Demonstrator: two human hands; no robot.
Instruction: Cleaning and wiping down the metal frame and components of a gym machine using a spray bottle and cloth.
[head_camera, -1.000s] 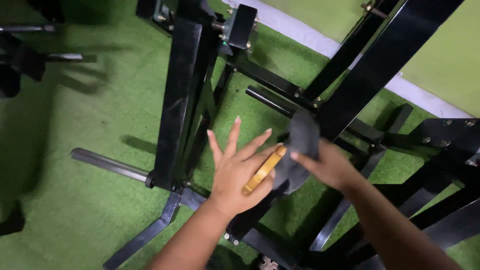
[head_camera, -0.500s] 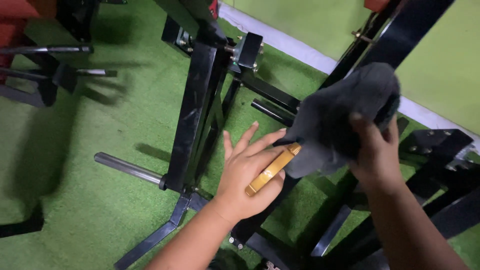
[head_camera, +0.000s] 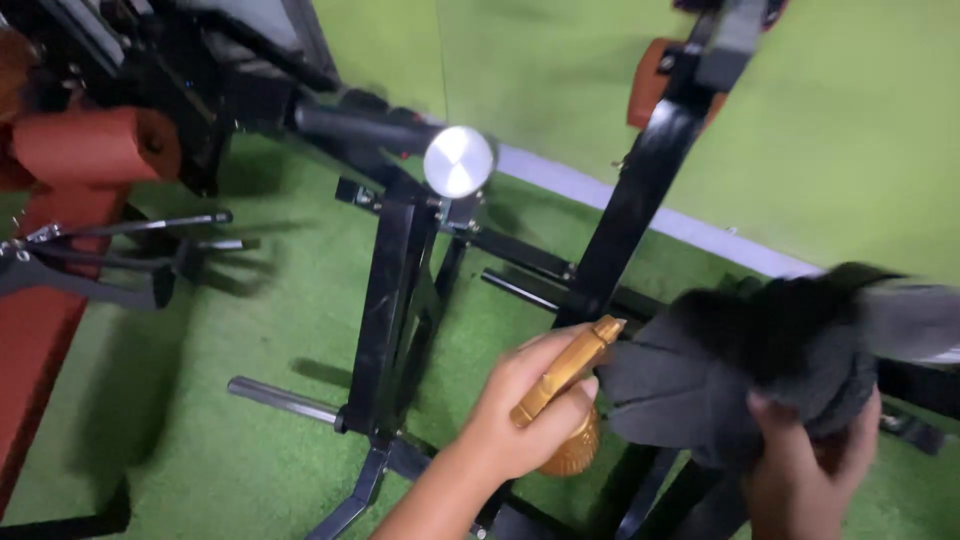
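Left hand (head_camera: 520, 410): closed around a gold-coloured spray bottle (head_camera: 560, 400), whose ribbed round body is seen below the fingers and whose nozzle end is pointed up and to the right, just beside a dark grey cloth (head_camera: 740, 370). Right hand (head_camera: 805, 470): gripped on the lower edge of that cloth, which is bunched and blurred at its right side. Behind both hands, a black steel gym frame (head_camera: 395, 300) is stood on green artificial turf (head_camera: 250, 330), with a slanted black upright (head_camera: 640, 200) to its right. A round silver end cap (head_camera: 458, 162) is shown on a black horizontal bar. Red padded equipment (head_camera: 90, 145) is placed at far left. A pale strip (head_camera: 640, 215) is run along the foot of the green wall (head_camera: 830, 130). No labels or signs are legible.
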